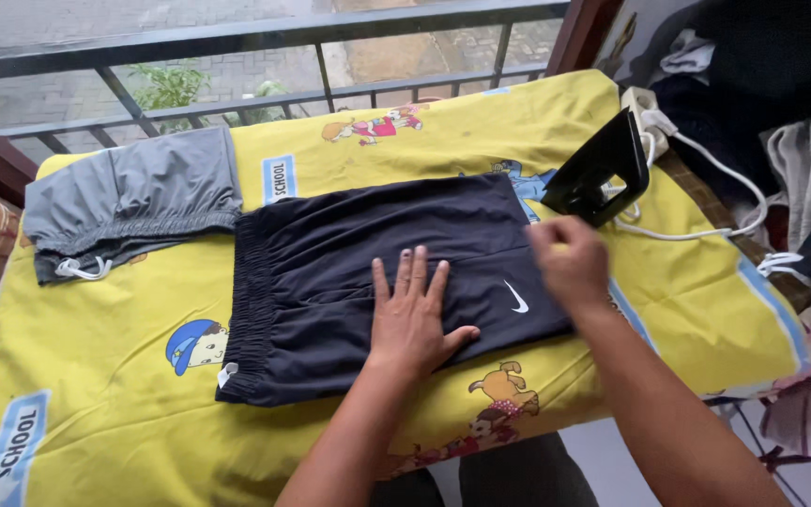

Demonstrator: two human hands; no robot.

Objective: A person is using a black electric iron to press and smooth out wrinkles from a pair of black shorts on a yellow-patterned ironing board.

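Black shorts [368,282] lie flat at frame centre on the yellow sheet [96,376]; keep your left hand [415,319] spread and pressing; sweep the blurred right hand [570,263], fingers seemingly together, toward the hem; avoid the upright iron [603,174].

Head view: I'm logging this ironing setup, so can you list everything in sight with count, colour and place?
black shorts: one, black with a small white mark, flat at the middle of the sheet
grey shorts: one, grey with a white drawstring, far left corner
sheet: one, yellow with cartoon prints, covering the surface
iron: one, black, standing on end at the far right
cord: one, white, trailing right from the iron
clothes pile: mixed dark and pale, far right
railing: one, dark metal, beyond the surface
left hand: flat, fingers spread, on the black shorts
right hand: blurred, at the black shorts' right edge
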